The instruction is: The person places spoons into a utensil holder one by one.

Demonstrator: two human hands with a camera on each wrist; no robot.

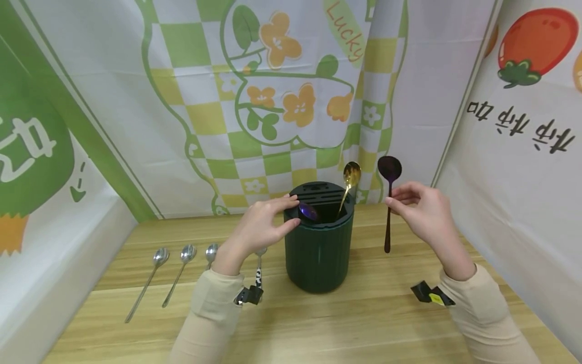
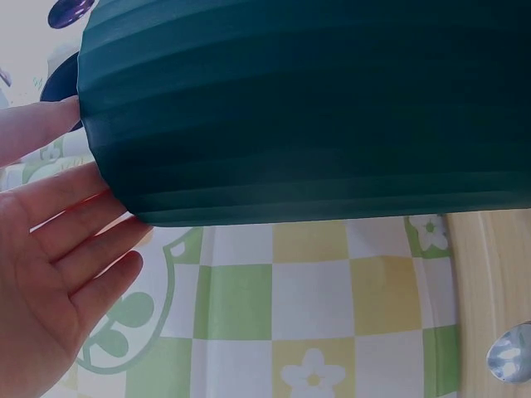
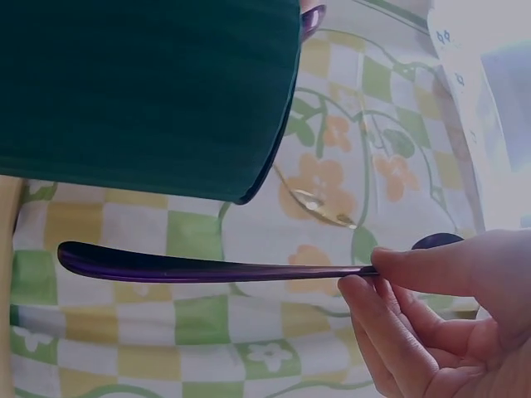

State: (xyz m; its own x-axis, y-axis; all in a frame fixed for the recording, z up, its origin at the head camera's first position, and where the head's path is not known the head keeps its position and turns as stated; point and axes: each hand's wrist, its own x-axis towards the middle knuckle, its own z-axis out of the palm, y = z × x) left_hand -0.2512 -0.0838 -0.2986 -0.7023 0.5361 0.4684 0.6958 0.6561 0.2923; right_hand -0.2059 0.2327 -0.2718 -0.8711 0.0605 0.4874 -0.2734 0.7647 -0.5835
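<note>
My right hand pinches a dark purple spoon by its handle between thumb and fingers. The spoon is upright, bowl up, to the right of a dark green ribbed utensil holder and apart from it. In the right wrist view the spoon's handle extends below the fingertips. My left hand rests on the holder's left rim, its fingers fairly straight in the left wrist view. Inside the holder stand a gold spoon, leaning right, and another purple spoon whose handle is hidden.
Left of the holder, several silver spoons lie on the wooden table, including one silver spoon farthest left. A spoon with a black-and-white patterned handle is partly behind my left wrist. A patterned curtain hangs behind the holder.
</note>
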